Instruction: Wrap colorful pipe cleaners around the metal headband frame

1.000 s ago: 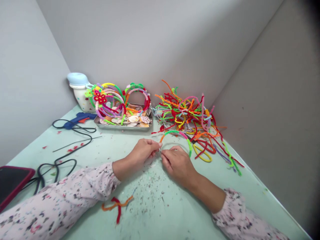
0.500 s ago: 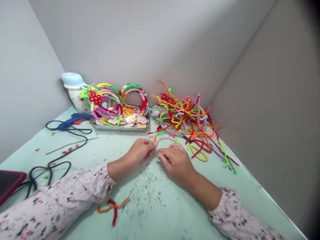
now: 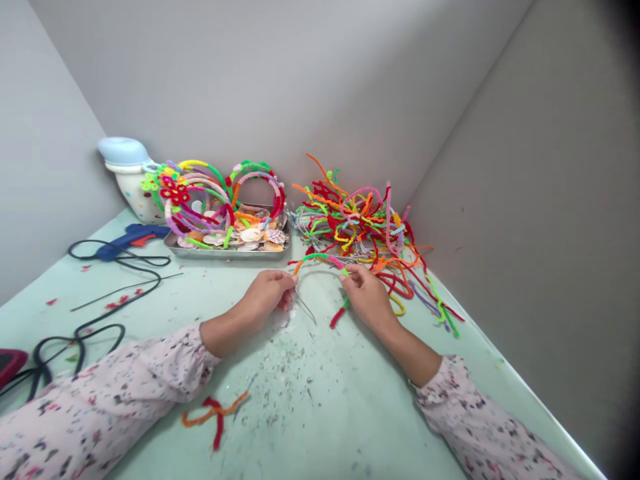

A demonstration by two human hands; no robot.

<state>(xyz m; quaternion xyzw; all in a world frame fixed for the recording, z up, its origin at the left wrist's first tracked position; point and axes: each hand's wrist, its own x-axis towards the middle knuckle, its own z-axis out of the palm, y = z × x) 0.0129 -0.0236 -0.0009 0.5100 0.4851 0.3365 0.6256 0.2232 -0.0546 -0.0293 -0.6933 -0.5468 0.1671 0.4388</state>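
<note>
Between my hands is a thin headband (image 3: 315, 256), arched upward and wrapped in orange, green and pink pipe cleaner. My left hand (image 3: 270, 293) pinches its left side at the orange section. From those fingers a thin bare grey strand (image 3: 306, 308) hangs down toward the table. My right hand (image 3: 369, 293) has its fingers closed on the right side of the band, around the pink and light green part. Below the right fingers the band's end (image 3: 339, 316) shows green and then red. The fingertips partly hide the wrapped sections.
A metal tray (image 3: 227, 254) of seashells carries several finished headbands (image 3: 200, 193). Right of it lies a tangled heap of pipe cleaners (image 3: 350, 213). At left are a blue glue gun (image 3: 131, 240), black cable (image 3: 83, 327) and a lidded cup (image 3: 135, 190). Pipe-cleaner scraps (image 3: 218, 420) lie in front.
My right hand has shifted up along the band from its lower part to the right side, uncovering the green and red end. My left hand keeps its pinch. The view has turned slightly right.
</note>
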